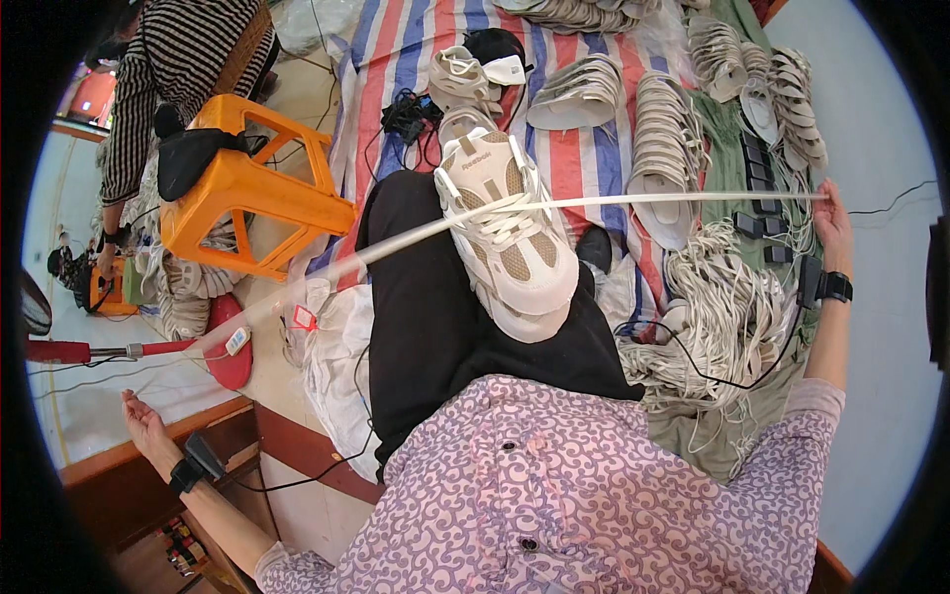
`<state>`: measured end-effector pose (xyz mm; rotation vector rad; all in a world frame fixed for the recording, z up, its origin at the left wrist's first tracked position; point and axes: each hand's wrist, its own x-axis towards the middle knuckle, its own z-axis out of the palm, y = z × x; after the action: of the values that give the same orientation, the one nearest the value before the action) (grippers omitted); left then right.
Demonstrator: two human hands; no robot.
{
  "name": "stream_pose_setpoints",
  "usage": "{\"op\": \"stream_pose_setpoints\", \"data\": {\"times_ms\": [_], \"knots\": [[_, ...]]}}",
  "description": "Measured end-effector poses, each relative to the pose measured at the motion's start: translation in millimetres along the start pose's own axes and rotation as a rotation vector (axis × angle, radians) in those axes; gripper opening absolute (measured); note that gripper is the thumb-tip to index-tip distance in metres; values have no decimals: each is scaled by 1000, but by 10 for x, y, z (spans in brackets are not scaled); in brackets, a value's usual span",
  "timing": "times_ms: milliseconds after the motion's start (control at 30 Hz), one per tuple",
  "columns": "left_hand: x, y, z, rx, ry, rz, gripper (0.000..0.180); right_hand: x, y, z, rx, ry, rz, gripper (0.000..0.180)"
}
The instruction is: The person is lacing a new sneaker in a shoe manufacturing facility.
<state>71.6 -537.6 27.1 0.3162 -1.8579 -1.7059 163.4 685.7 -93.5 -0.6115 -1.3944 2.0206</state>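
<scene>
A cream and tan shoe upper (539,277) lies across my black-trousered lap, toe toward me, partly laced. From its eyelets a long white shoelace (673,199) stretches out to both sides. Far to the right, my right hand (833,233) is closed on one end of the lace, arm extended. My left hand (148,431), out at the lower left, has its fingers pinched on the other end. The left stretch of lace is smeared by motion. Another shoe piece shows beneath the upper on my lap.
An orange plastic stool (247,188) stands at the left, a black cloth on it. A person in a striped top (188,59) bends beyond. Stacked shoe uppers (665,148) line the striped sheet. A heap of white laces (727,297) lies at the right. Black cables trail from my wristbands.
</scene>
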Motion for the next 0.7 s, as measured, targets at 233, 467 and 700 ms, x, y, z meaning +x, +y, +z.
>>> {"op": "stream_pose_setpoints", "data": {"times_ms": [233, 467, 700], "knots": [[-42, -39, 702, -9, -55, -108, 32, -185, 268, 146, -528, -124, 230, 29], [-1661, -123, 3951, 127, -555, -319, 28, -1655, 1083, 2876, -327, -694, 374, 25], [-2447, -171, 4854, 89, -800, -383, 21, -1757, 1342, 3434, -267, -747, 368, 12]]}}
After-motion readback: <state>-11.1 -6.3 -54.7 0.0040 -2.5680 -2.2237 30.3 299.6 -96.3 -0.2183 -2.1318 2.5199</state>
